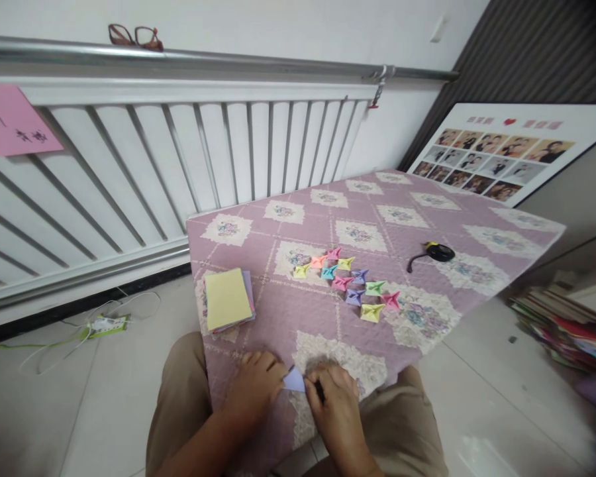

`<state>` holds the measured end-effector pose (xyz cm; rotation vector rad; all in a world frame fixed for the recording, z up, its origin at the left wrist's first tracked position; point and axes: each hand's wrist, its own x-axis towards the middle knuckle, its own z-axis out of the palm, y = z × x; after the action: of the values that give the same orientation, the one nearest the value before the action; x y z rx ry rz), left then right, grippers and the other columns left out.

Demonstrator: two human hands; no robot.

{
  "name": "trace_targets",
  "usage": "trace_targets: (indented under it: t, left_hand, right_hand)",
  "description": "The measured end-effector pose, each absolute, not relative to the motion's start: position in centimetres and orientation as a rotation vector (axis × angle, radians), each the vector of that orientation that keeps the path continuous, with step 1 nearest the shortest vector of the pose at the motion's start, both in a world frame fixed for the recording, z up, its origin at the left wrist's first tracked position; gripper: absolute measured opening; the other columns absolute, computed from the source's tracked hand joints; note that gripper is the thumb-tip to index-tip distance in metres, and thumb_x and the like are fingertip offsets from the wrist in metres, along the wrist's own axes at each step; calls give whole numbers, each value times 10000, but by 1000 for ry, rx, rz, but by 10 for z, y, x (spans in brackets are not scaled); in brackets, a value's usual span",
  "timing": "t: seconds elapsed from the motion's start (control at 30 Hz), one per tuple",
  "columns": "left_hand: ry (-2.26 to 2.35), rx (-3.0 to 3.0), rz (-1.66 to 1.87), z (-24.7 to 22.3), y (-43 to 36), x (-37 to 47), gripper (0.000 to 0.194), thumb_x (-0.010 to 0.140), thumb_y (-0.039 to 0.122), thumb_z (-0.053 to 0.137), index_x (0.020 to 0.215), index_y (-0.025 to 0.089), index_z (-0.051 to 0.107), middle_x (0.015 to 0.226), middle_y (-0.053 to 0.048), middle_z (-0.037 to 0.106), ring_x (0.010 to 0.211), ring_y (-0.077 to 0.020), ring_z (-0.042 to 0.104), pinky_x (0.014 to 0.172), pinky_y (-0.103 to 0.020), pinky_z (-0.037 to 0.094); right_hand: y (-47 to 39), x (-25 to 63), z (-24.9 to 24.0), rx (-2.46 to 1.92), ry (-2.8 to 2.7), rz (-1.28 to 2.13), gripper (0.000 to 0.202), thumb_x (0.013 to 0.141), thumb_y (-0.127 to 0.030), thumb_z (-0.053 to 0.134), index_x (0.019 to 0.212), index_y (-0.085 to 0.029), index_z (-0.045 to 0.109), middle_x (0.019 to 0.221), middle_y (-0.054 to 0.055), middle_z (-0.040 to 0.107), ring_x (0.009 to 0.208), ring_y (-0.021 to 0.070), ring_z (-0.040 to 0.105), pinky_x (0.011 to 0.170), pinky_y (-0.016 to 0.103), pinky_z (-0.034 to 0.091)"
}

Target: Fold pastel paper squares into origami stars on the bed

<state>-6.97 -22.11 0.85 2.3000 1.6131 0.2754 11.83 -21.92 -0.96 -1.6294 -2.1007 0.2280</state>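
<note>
A small piece of folded lavender paper [294,379] lies between my hands at the near edge of the table. My left hand [259,383] holds its left side, fingers bent and pressed on the cloth. My right hand [335,396] is closed on its right side, with the thumb and fingers together. A dark patch shows between the right fingers; whether it is an object or a shadow I cannot tell. Beyond the hands stand several small folded paper figures [353,297] in mixed colours. To the left is a stack of coloured paper sheets [227,298], yellow on top.
A purple patterned cloth covers the table [273,305]. A black and yellow tape measure [440,252] lies at the right with its strap out. Behind the table runs a white radiator [258,146]; glasses [136,37] rest on its pipe. A framed photo board [496,156] leans at the back right.
</note>
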Motion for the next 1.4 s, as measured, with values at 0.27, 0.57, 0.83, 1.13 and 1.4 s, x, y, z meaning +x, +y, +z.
trace_targets:
  t: [0.27, 0.57, 0.83, 1.13, 1.4]
  left_hand:
    - [1243, 2835, 255, 0, -218, -75, 144, 960, 310, 493, 1004, 231, 605, 909, -12, 595, 852, -195, 487, 743, -345, 322]
    - [1362, 2894, 365, -16, -240, -83, 248, 974, 294, 459, 1180, 210, 569, 1127, -48, 629, 958, -207, 507, 822, -380, 318]
    - [1491, 2796, 456, -21, -250, -89, 284, 970, 314, 451, 1214, 238, 575, 1251, -31, 606, 1042, -236, 491, 837, -388, 312]
    - [1504, 2301, 394, 1, -227, -80, 111, 880, 225, 587, 952, 261, 664, 1055, 12, 655, 971, -206, 514, 856, -362, 337]
    - [1563, 2193, 453, 12, -221, -73, 25, 837, 218, 627, 840, 214, 651, 940, -7, 640, 919, -207, 525, 820, -364, 323]
  right_hand:
    - [-237, 118, -12, -1177, -2232, -27, 262, 903, -169, 443, 1079, -245, 622, 1032, 28, 694, 983, 204, 611, 889, 365, 428]
    - [-248, 124, -22, -1078, -2418, -268, 338, 886, -187, 454, 1197, -222, 582, 1168, -19, 692, 1048, 163, 630, 961, 316, 340]
    - [-251, 132, -27, -1048, -2517, -231, 468, 781, -150, 532, 1244, -213, 550, 1235, 8, 657, 1074, 192, 623, 945, 340, 340]
    - [-224, 123, -1, -1375, -2329, 495, 234, 814, -136, 620, 1004, -270, 640, 941, 15, 701, 873, 203, 629, 781, 336, 441]
    - [-200, 115, 12, -1400, -2367, 670, 217, 713, -110, 702, 884, -241, 669, 872, 16, 646, 852, 195, 601, 738, 284, 427]
